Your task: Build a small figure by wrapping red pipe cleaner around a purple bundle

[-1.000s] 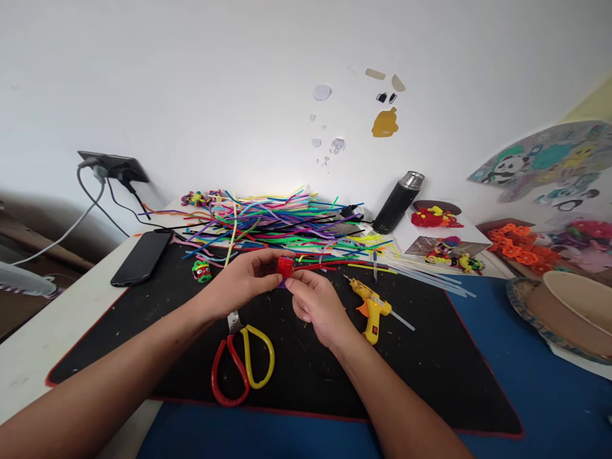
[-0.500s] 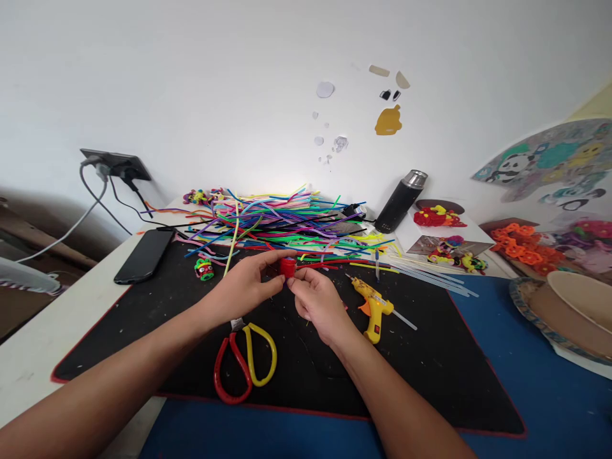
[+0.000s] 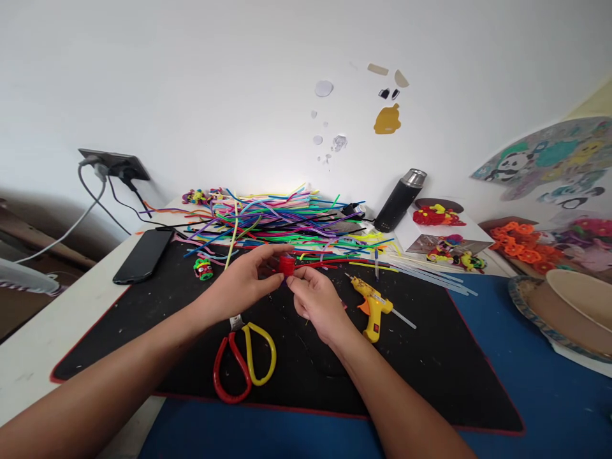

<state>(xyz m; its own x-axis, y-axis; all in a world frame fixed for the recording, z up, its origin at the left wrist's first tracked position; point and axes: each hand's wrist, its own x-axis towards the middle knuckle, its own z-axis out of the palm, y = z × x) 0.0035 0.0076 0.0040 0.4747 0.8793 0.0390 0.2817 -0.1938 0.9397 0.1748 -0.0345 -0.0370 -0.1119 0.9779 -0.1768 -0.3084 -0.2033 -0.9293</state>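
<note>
A small red coil (image 3: 287, 265), which looks like wound pipe cleaner, is held between my two hands above the black mat (image 3: 406, 382). My left hand (image 3: 253, 275) has its thumb and fingers curved around the coil's top and bottom. My right hand (image 3: 316, 301) pinches the coil's lower right side between thumb and finger. Scissors (image 3: 261, 354) with one red and one yellow handle lie below my left hand, blades partly hidden. A yellow glue gun (image 3: 375, 312) with a glue stick in its back lies to the right of my right hand.
Many coloured pipe cleaners (image 3: 282, 220) lie heaped along the wall. A small green and red figure (image 3: 203, 269) and a phone (image 3: 143, 256) are at left. A black flask (image 3: 400, 201), a white box (image 3: 449, 233) and a round dish (image 3: 559, 319) stand at right.
The red coil has turned slightly between my fingers. Both hands keep nearly the same place, and the other things have not moved.
</note>
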